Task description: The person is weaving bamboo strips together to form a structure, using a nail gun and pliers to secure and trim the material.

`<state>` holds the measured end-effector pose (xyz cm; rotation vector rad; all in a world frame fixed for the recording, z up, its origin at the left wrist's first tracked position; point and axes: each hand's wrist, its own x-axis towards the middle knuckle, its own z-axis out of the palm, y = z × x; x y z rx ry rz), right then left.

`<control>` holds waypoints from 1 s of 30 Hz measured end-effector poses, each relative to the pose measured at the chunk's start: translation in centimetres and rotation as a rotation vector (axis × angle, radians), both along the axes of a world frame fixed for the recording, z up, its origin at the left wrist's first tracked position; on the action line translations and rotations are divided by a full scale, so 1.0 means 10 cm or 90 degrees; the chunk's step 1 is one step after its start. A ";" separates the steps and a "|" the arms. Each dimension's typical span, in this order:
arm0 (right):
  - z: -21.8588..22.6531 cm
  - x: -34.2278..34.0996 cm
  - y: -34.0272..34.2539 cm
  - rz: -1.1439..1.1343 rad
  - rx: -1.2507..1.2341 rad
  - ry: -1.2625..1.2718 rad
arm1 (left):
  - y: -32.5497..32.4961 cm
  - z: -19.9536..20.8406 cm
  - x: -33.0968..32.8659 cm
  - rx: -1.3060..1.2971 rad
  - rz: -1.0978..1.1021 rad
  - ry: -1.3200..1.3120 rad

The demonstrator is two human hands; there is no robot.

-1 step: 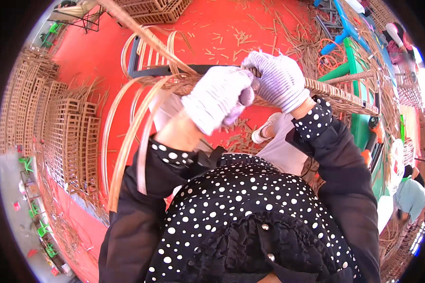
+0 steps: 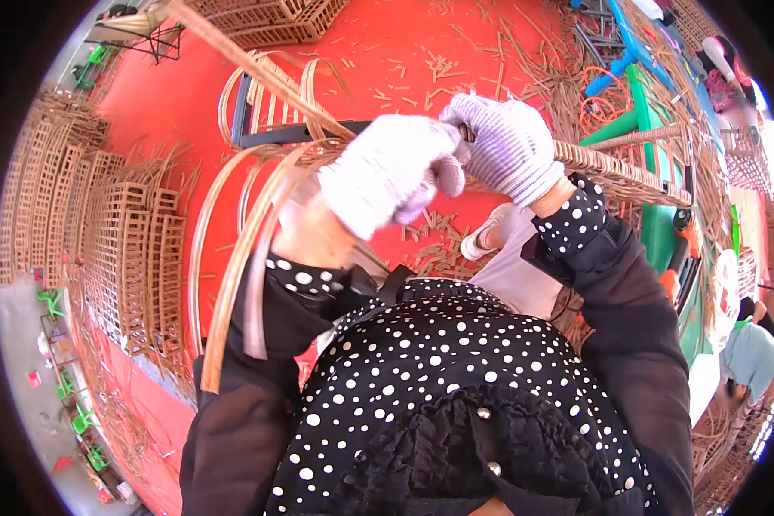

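Observation:
My left hand [image 2: 387,176], in a white knit glove, is closed with its fingertips right beside my right hand. What its fingers hold is hidden. In a matching glove, my right hand [image 2: 509,148] is curled over the wicker frame [image 2: 615,175], where a bit of brown strip shows at its fingertips. The woven part runs out to the right of that hand. On the left, a dark bar [image 2: 288,134] of the same frame shows. Long flat tan strips [image 2: 241,279] loop from the frame down over my left forearm, and another strip [image 2: 258,70] rises to the upper left.
Stacked lattice wicker panels [image 2: 138,258] stand at the left, with more wicker crates [image 2: 275,21] at the top. Strip offcuts [image 2: 439,64] litter the red floor [image 2: 155,95]. Green supports [image 2: 649,129] and an orange-handled tool [image 2: 686,236] are at the right. A person [image 2: 748,353] is at the far right.
My left hand has shifted slightly left and down. My right hand has stayed in place on the frame.

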<state>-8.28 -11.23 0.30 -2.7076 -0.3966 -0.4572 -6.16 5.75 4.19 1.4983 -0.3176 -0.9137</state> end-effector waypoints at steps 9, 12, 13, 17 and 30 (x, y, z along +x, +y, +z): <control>-0.07 -0.05 -0.07 -0.058 0.016 -0.008 | -0.03 -0.13 0.34 0.117 -0.168 -0.764; 0.04 -0.08 0.00 -0.067 -0.026 0.084 | -0.09 -0.22 0.50 0.063 -0.119 -0.400; 0.05 -0.09 0.00 -0.063 -0.039 0.079 | -0.13 -0.26 0.51 0.059 -0.102 -0.410; 0.06 -0.21 -0.04 -0.058 -0.080 0.087 | -0.19 -0.12 0.50 0.191 -0.167 -0.410; 0.27 -0.78 -0.92 -0.245 0.094 -0.212 | -0.46 -0.18 0.44 0.162 -0.217 -0.229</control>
